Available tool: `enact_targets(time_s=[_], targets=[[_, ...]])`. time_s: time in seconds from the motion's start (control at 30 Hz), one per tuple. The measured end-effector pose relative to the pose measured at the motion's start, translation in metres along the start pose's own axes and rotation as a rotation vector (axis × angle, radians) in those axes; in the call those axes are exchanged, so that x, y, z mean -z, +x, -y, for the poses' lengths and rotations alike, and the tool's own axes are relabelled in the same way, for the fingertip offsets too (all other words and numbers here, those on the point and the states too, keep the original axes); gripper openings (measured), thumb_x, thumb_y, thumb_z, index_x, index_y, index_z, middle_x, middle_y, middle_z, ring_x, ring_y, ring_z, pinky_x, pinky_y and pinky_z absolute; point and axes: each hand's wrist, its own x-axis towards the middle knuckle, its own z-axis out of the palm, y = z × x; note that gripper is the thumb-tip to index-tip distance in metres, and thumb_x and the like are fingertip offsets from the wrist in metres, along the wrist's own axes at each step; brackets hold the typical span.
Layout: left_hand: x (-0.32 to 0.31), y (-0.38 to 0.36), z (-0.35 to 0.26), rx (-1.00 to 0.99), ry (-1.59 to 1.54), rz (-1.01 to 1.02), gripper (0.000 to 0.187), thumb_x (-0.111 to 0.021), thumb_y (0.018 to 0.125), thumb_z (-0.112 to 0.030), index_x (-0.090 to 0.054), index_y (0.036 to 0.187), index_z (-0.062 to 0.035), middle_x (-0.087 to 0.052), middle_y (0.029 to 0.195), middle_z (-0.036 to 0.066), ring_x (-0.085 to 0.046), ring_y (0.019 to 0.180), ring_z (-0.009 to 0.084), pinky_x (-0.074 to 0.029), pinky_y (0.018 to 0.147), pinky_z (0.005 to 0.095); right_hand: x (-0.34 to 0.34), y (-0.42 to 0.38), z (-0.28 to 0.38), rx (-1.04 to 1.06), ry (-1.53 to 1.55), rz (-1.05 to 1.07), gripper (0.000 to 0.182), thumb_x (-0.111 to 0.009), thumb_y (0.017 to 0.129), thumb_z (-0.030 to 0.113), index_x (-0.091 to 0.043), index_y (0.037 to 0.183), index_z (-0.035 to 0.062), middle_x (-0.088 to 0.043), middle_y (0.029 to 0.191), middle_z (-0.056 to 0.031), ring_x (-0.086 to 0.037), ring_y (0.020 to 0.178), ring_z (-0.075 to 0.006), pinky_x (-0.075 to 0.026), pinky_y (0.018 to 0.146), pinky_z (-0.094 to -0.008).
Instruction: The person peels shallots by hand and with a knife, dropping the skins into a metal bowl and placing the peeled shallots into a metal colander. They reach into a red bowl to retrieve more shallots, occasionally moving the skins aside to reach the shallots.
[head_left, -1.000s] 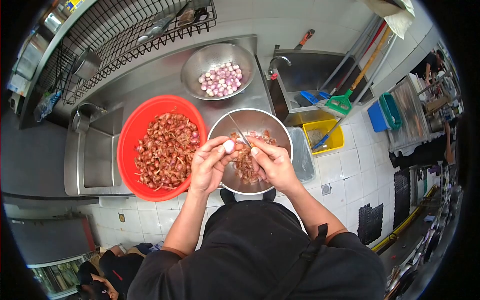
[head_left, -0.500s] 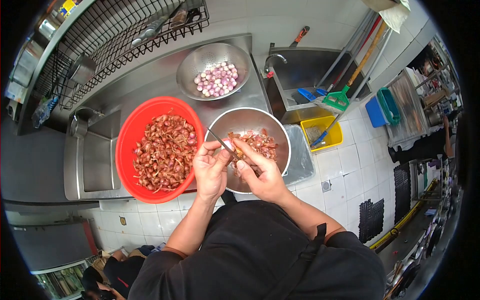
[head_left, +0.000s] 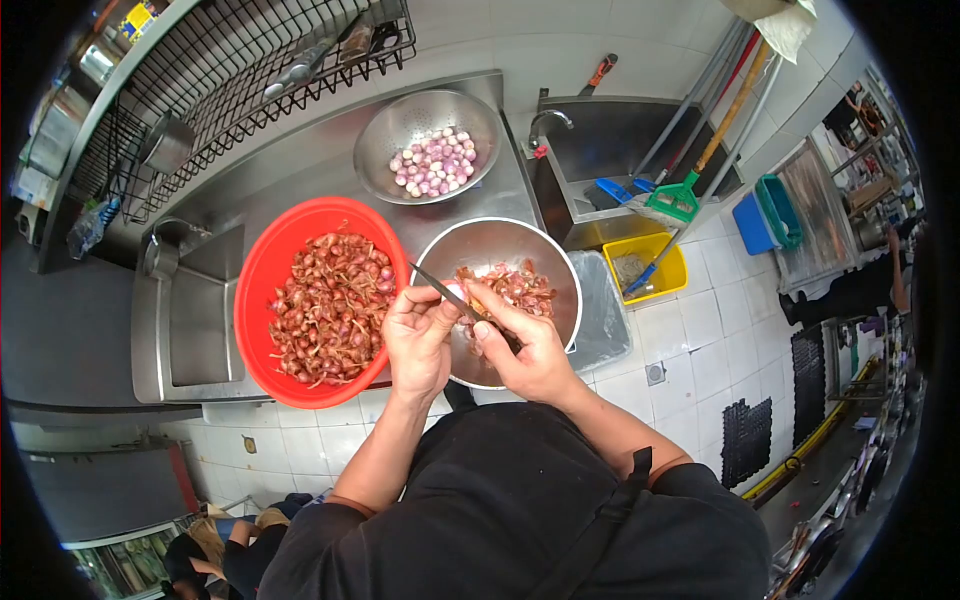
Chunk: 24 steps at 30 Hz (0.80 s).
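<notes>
Left hand (head_left: 418, 342) pinches 1 shallot (head_left: 457, 290), right hand (head_left: 527, 352) is clamped on knife (head_left: 435, 282): best keep strokes shallow, clear of left thumb (head_left: 445, 316), over bowl (head_left: 512, 238).

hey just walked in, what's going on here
A person is working on a small pinkish-white shallot, held in the left hand, with a thin, dark-bladed knife in the right hand. Both hands are over a round, shiny metal bowl holding reddish-brown papery peelings. To the left, a big round red plastic basin holds many unpeeled brown shallots; behind, a perforated metal colander holds peeled purple-and-white ones.
</notes>
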Motion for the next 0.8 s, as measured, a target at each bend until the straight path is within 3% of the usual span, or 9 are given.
enact_targets(time_s=[0.17, 0.37, 0.5, 0.57, 0.6, 0.8], targets=[[0.007, 0.001, -0.002, 0.003, 0.026, 0.052, 0.019, -0.067, 0.089, 0.003, -0.06, 0.107, 0.0017, -0.069, 0.105, 0.014, -0.068, 0.095, 0.0174, -0.055, 0.087, 0.0293, 0.01, 0.007, -0.005, 0.086, -0.128, 0.037, 0.036, -0.055, 0.095, 0.004, -0.059, 0.13, -0.0036, -0.066, 0.123, -0.0183, -0.062, 0.118, -0.0214, -0.045, 0.101, -0.0331], [0.008, 0.001, -0.013, 0.079, 0.052, 0.127, 0.021, -0.065, 0.093, -0.005, -0.059, 0.113, 0.001, -0.068, 0.111, 0.014, -0.067, 0.098, 0.0201, -0.055, 0.088, 0.0341, 0.018, 0.009, -0.016, -0.176, 0.028, -0.025, 0.034, -0.056, 0.096, 0.007, -0.06, 0.128, -0.003, -0.068, 0.121, -0.0158, -0.063, 0.112, -0.0176, -0.047, 0.097, -0.0306], [0.009, 0.004, -0.013, 0.087, 0.084, 0.107, 0.023, -0.066, 0.093, -0.005, -0.059, 0.114, 0.0011, -0.067, 0.113, 0.013, -0.066, 0.1, 0.0198, -0.054, 0.09, 0.0328, 0.023, 0.01, -0.009, 0.013, -0.108, -0.02, 0.037, -0.056, 0.097, 0.007, -0.057, 0.132, -0.0022, -0.067, 0.122, -0.0173, -0.062, 0.112, -0.0166, -0.046, 0.097, -0.0294], [0.014, 0.004, -0.007, 0.058, 0.075, 0.112, 0.023, -0.066, 0.092, -0.004, -0.06, 0.113, 0.0009, -0.067, 0.112, 0.012, -0.066, 0.1, 0.0191, -0.053, 0.09, 0.0324, 0.018, 0.003, 0.004, -0.224, 0.1, 0.113, 0.041, -0.056, 0.096, 0.007, -0.053, 0.136, -0.0025, -0.065, 0.126, -0.0169, -0.061, 0.114, -0.0162, -0.045, 0.099, -0.0303], [0.015, 0.004, -0.005, 0.028, 0.065, 0.119, 0.023, -0.067, 0.092, -0.004, -0.06, 0.113, 0.0006, -0.067, 0.111, 0.011, -0.066, 0.099, 0.0185, -0.053, 0.09, 0.032, 0.013, 0.001, -0.003, -0.085, 0.023, 0.078, 0.043, -0.056, 0.096, 0.006, -0.051, 0.138, -0.0029, -0.063, 0.13, -0.0166, -0.061, 0.116, -0.0178, -0.044, 0.101, -0.0314], [0.011, 0.005, -0.008, 0.023, 0.076, 0.141, 0.024, -0.067, 0.091, -0.003, -0.059, 0.113, 0.0, -0.068, 0.108, 0.01, -0.066, 0.098, 0.017, -0.053, 0.089, 0.0314, 0.005, 0.006, -0.01, 0.018, 0.008, 0.055, 0.039, -0.056, 0.096, 0.005, -0.055, 0.133, -0.0036, -0.064, 0.127, -0.018, -0.062, 0.116, -0.0203, -0.045, 0.101, -0.0317]])
